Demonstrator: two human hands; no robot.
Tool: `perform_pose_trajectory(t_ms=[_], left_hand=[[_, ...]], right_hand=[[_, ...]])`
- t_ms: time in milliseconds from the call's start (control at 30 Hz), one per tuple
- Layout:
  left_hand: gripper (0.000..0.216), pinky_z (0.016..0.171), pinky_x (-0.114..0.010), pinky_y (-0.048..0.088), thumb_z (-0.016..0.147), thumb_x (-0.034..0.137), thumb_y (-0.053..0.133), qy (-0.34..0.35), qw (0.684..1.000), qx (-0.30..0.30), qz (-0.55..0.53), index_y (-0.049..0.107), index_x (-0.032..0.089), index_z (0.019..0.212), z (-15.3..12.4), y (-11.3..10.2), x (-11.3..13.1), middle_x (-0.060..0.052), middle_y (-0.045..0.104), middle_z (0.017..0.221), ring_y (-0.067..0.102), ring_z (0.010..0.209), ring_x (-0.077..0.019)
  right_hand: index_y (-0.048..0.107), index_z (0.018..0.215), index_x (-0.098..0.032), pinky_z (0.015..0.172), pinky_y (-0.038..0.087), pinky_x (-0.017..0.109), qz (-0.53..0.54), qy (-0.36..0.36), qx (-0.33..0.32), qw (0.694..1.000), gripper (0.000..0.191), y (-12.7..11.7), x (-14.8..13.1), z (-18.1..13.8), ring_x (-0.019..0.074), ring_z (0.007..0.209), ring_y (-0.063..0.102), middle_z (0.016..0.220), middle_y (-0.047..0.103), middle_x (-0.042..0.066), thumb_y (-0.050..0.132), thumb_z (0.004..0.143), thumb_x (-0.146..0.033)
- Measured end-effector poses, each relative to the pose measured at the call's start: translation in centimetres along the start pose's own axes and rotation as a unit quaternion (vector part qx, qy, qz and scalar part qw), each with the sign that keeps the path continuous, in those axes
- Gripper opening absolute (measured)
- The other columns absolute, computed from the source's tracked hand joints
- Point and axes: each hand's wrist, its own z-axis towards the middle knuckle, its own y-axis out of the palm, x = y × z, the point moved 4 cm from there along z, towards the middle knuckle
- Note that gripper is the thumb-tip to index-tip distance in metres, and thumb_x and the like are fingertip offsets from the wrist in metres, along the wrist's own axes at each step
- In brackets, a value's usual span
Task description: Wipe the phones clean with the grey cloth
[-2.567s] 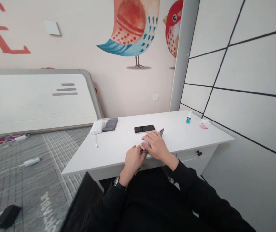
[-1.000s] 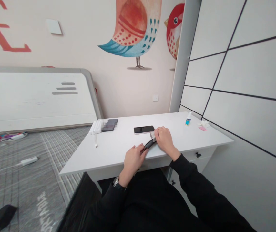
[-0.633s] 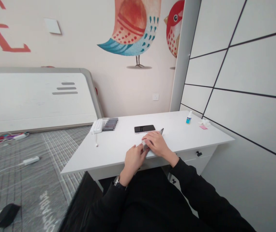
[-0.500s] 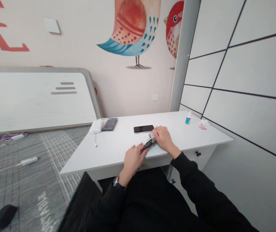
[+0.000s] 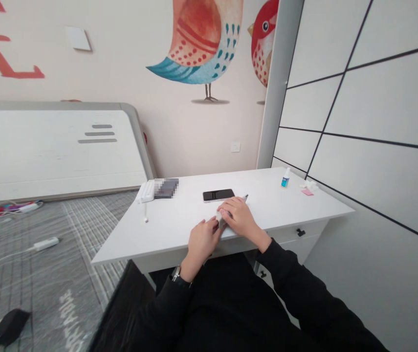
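Near the front edge of the white desk [image 5: 187, 220], my two hands meet. My left hand [image 5: 202, 240] is closed on the near end of a slim, phone-like object [image 5: 246, 197]. Most of that object is hidden; its far tip shows beyond my right hand. My right hand [image 5: 238, 215] is curled over it, pressing a whitish wipe [image 5: 220, 220] against it close to my left fingers. Just behind my hands a phone [image 5: 218, 195] with a black screen lies flat.
A white power strip [image 5: 146, 191] and blurred-out dark items [image 5: 166, 188] stand at the back left, with a short white cable [image 5: 146, 213]. A small blue-labelled bottle [image 5: 285, 178], crumpled tissue [image 5: 309, 186] and a pink slip [image 5: 307, 192] are at right.
My right hand has slid toward me and left along the slim object, bringing the wipe near my left hand. The object's far tip now shows. My left hand has barely moved.
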Motion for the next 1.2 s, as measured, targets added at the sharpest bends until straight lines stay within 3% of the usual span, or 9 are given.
perform_pose_trajectory(t_ms=[200,300,400,533,733,833,933,1033,1200], left_hand=[[0.027,0.091,-0.042,0.058,0.101,0.041,0.060,-0.006,1.000,0.014,-0.005,0.067,0.016,0.108,-0.2,0.0,0.0,-0.007,0.070,0.111,0.069,0.099,-0.0187],[0.028,0.091,-0.041,0.058,0.101,0.041,0.060,-0.006,1.000,0.011,-0.004,0.067,0.016,0.108,0.0,0.0,0.0,-0.006,0.070,0.111,0.069,0.099,-0.0185],[0.028,0.091,-0.042,0.058,0.100,0.042,0.061,-0.005,1.000,0.003,0.002,0.067,0.016,0.108,0.1,0.1,-0.1,-0.006,0.071,0.107,0.069,0.097,-0.0184],[0.029,0.090,-0.042,0.058,0.100,0.042,0.061,-0.009,1.000,-0.002,0.009,0.067,0.015,0.106,0.1,0.1,-0.3,-0.005,0.071,0.101,0.069,0.094,-0.0181],[0.029,0.088,-0.041,0.059,0.101,0.043,0.059,-0.008,1.000,0.010,0.000,0.067,0.016,0.108,-0.1,0.0,-0.2,-0.005,0.070,0.105,0.069,0.094,-0.0178],[0.030,0.089,-0.041,0.058,0.101,0.043,0.060,-0.013,1.000,0.014,-0.002,0.067,0.016,0.110,-0.1,0.1,-0.2,-0.006,0.070,0.106,0.069,0.096,-0.0185],[0.031,0.089,-0.042,0.058,0.101,0.043,0.059,-0.015,1.000,0.011,0.000,0.067,0.016,0.112,0.0,0.1,-0.2,-0.005,0.071,0.105,0.069,0.096,-0.0187],[0.030,0.089,-0.042,0.058,0.100,0.043,0.060,-0.014,1.000,0.000,0.006,0.067,0.015,0.109,0.2,0.3,-0.3,-0.005,0.070,0.103,0.069,0.095,-0.0184],[0.028,0.089,-0.041,0.058,0.099,0.041,0.062,-0.016,1.000,-0.009,0.017,0.067,0.015,0.107,0.2,0.3,-0.5,-0.005,0.070,0.104,0.069,0.096,-0.0185]], right_hand=[[0.068,0.100,-0.018,0.104,0.043,0.048,-0.021,0.084,0.049,0.995,0.026,-1.2,4.6,0.6,0.0230,0.106,0.062,0.103,0.070,0.006,0.049,0.105,-0.034],[0.071,0.100,-0.021,0.118,0.026,0.056,-0.011,0.077,0.046,0.996,0.036,-0.5,2.6,0.3,0.0241,0.112,0.060,0.106,0.072,0.007,0.037,0.108,-0.029],[0.072,0.102,-0.026,0.124,0.016,0.053,0.013,0.041,0.023,0.999,0.033,0.5,-0.5,0.1,0.0220,0.120,0.059,0.114,0.073,0.003,0.039,0.107,-0.031],[0.073,0.103,-0.028,0.120,0.028,0.046,0.034,0.010,-0.001,0.999,0.027,0.7,-1.5,0.3,0.0202,0.120,0.061,0.115,0.075,0.001,0.047,0.106,-0.035],[0.070,0.105,-0.018,0.099,0.053,0.045,0.004,0.064,0.024,0.998,0.023,-1.0,4.5,1.1,0.0204,0.104,0.067,0.111,0.071,0.006,0.060,0.102,-0.039],[0.069,0.109,-0.018,0.102,0.052,0.048,-0.011,0.089,0.048,0.995,0.024,-1.3,5.9,1.0,0.0215,0.107,0.067,0.115,0.070,0.007,0.061,0.102,-0.039],[0.071,0.104,-0.019,0.119,0.032,0.060,-0.003,0.066,0.047,0.997,0.027,-0.6,4.0,0.6,0.0249,0.121,0.063,0.113,0.074,0.007,0.047,0.107,-0.030],[0.072,0.108,-0.025,0.126,0.018,0.058,0.020,0.011,0.025,0.999,0.033,0.4,0.1,-0.1,0.0234,0.130,0.058,0.119,0.075,0.004,0.039,0.107,-0.027],[0.073,0.110,-0.027,0.124,0.030,0.044,0.034,-0.051,-0.011,0.998,0.029,1.1,-2.6,-0.3,0.0166,0.111,0.068,0.112,0.078,-0.001,0.044,0.106,-0.029]])
